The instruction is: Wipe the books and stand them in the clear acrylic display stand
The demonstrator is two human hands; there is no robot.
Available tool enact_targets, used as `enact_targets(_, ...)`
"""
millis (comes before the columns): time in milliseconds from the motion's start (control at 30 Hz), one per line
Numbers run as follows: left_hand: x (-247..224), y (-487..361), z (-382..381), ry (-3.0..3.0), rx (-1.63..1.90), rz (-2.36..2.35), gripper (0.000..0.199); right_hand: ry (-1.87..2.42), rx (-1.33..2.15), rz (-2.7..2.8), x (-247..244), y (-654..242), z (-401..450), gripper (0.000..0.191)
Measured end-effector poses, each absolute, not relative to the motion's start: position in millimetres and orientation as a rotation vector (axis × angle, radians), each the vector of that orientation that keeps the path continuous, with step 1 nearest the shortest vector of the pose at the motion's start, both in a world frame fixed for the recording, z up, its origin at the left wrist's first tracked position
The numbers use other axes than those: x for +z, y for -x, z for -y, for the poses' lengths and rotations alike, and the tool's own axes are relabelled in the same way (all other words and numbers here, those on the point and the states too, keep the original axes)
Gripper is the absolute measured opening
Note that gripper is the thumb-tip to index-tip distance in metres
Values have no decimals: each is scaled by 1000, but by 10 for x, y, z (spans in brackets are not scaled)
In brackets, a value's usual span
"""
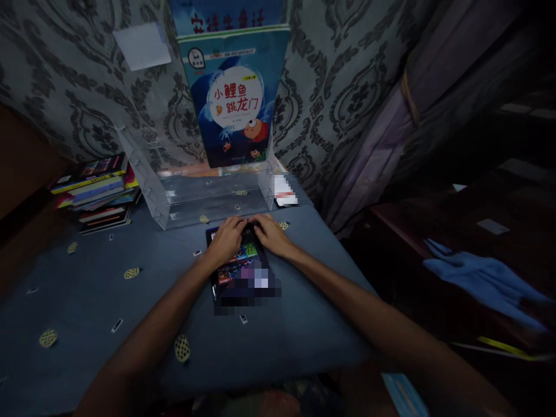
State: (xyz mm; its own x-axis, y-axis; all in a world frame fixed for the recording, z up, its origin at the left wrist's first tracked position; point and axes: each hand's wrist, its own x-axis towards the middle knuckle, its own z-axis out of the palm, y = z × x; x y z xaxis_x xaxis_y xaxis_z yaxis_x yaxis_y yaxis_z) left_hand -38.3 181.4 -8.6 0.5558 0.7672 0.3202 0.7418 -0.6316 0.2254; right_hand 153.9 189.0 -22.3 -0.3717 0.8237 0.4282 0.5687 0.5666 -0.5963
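Note:
A dark book (237,272) with colourful pictures lies flat on the cloth-covered table, part of its cover blurred by pixelation. My left hand (229,238) rests across the upper part of the cover, fingers bent together near the top edge. At the top right corner, my right hand (270,234) has its fingers curled against the book, close to the left fingertips. Just beyond both hands stands a clear acrylic book rack (158,197). A blue picture book (237,139) with a fish on its cover leans upright in it, in front of another blue book.
A stack of books (99,188) sits left of the rack. Right of the rack lies a partly pixelated white item (284,191). Patterned wallpaper and a tied curtain (369,156) border the table. Beyond its right edge, a blue cloth (482,281) lies on a dark red surface.

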Motion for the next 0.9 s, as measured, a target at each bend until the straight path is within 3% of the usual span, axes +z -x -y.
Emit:
enact_targets(233,-38,467,-1816,-2732,619,-1178,51,1246,500,1959,-162,-1544,-1881,22)
enact_targets(467,221,352,-1598,-2790,414,-1278,29,1299,600,1841,-93,-1566,-1809,29)
enact_targets(667,383,30,-1316,-2748,165,-1622,47,1291,614,1797,-76,-1577,-1781,27)
enact_targets(900,442,-12,-1300,-2706,75,-1642,38,1288,630,1832,-50,-1584,-1760,28)
